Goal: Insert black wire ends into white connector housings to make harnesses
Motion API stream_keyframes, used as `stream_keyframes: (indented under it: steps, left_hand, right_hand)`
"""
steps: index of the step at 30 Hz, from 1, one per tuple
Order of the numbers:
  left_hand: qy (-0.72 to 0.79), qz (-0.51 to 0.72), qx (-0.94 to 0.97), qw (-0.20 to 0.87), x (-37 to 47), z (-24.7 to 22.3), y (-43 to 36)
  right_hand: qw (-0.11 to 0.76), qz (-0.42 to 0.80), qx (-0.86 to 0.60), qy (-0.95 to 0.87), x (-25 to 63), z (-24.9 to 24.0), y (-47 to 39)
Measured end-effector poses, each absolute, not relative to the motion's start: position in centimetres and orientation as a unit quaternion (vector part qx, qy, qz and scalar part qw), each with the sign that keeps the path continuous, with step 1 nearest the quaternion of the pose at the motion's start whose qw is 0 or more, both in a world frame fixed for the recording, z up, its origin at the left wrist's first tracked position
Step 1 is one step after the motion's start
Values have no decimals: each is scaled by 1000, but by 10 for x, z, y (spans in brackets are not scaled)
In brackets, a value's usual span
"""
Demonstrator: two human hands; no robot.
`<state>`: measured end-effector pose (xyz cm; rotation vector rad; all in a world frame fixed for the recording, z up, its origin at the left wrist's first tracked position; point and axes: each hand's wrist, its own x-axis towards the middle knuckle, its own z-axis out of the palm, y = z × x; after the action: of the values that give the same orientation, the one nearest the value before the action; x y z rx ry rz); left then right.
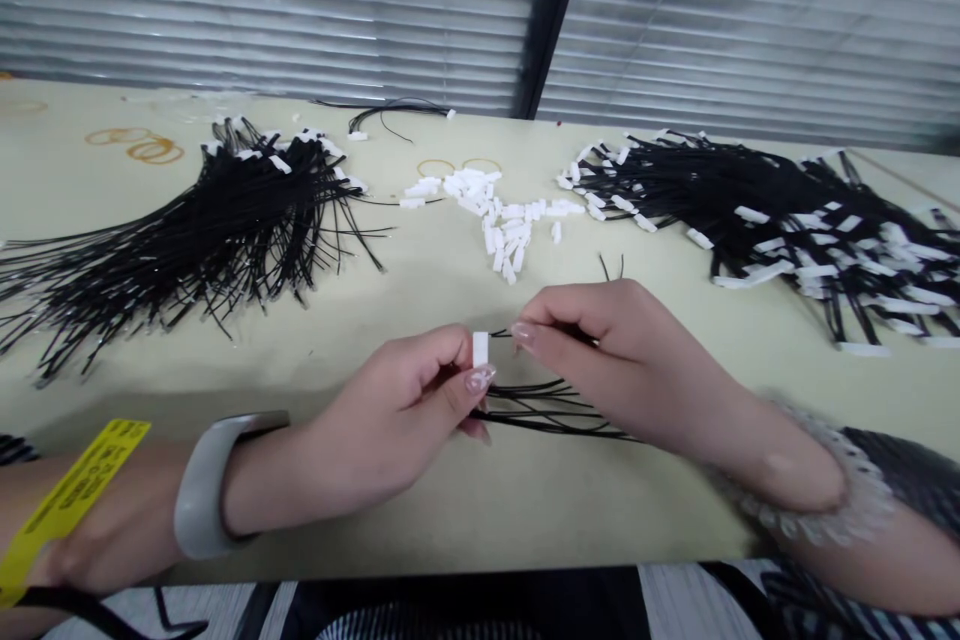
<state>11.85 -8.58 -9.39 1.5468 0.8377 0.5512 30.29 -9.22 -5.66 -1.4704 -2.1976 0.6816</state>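
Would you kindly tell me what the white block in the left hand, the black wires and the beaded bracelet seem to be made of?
White block: probably moulded plastic, smooth, opaque, crisp-edged.
Black wires: likely plastic-coated, smooth-looking, in thin, gently curving strands.
Beaded bracelet: translucent and lightly shiny, so perhaps glass or clear plastic.

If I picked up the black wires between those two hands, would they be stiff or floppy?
The black wires would probably bend easily, being thin and gently curved. They may spring a little rather than hang limp, since they run in smooth arcs from the left hand toward the right hand. Several lie close together, so they could tangle.
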Motion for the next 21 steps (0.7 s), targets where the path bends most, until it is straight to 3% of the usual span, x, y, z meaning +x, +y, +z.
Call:
stream_keyframes:
  steps: [12, 16, 19, 21]
  left_hand:
    - [362, 227, 685, 590, 120, -92, -85]
    - [385, 248, 654, 602, 122, -91, -83]
    - [392, 256, 622, 627, 121, -92, -81]
    - [392, 248, 612, 640, 120, -93, -80]
  right_hand:
    - [232, 212, -502, -806, 297, -63, -95]
    - [241, 108, -488, -832, 312, -57, -88]
    - [178, 4, -510, -841, 338, -51, -78]
    - [105, 8, -541, -834, 352, -48, -73]
